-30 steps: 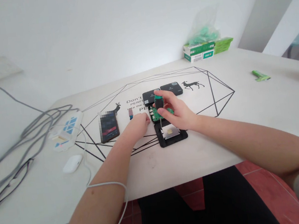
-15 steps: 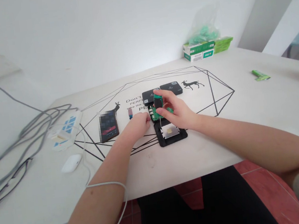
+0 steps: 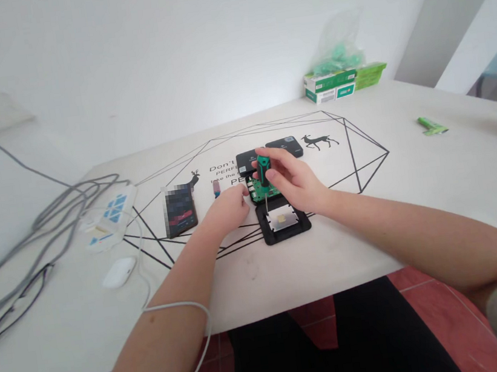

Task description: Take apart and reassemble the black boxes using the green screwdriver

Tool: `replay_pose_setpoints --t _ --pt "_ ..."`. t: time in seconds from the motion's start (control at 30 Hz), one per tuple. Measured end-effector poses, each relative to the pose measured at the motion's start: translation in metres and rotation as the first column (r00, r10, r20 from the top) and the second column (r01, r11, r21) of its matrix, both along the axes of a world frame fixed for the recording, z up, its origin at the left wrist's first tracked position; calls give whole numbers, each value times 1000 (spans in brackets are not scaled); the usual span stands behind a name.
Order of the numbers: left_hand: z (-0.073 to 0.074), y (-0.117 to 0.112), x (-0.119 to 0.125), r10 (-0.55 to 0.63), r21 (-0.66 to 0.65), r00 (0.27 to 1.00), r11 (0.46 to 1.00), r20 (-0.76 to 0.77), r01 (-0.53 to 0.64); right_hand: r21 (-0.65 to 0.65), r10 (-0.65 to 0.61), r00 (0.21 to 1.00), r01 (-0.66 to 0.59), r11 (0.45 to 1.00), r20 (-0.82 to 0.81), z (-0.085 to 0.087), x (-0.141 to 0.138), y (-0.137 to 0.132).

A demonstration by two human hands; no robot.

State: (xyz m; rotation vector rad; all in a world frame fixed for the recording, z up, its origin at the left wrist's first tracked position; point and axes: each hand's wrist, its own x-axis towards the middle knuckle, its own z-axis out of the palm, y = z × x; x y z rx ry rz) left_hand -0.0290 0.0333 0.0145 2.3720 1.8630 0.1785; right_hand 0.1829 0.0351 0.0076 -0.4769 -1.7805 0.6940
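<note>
My right hand is closed around the green and black handle of a screwdriver, held nearly upright. Its thin shaft points down to the left upper corner of a silver metal plate in a black plastic cover. Directly behind the cover lies an opened black case with a green circuit board, partly hidden by the right hand. My left hand is closed at the left side of that case, its fingertips curled by the edge; whether anything is between them is hidden.
Two closed black boxes sit behind the board. To the left are a small red and blue tool, a phone, a white earphone case, a power strip and glasses. A white cable crosses my left forearm.
The right hand's fingers have shifted on the screwdriver handle, showing more of its green side and of the circuit board. The left hand has barely moved.
</note>
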Motion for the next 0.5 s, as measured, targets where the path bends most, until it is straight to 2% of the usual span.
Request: replay_pose_setpoints --t 0.23,0.5 --pt "2 -1 0 28 -22 999 999 27 -27 59 -59 997 62 996 -49 -5 -4 5" --pt "6 -2 1 53 -29 998 998 27 -52 70 1 999 1 998 -32 2 -1 -1"
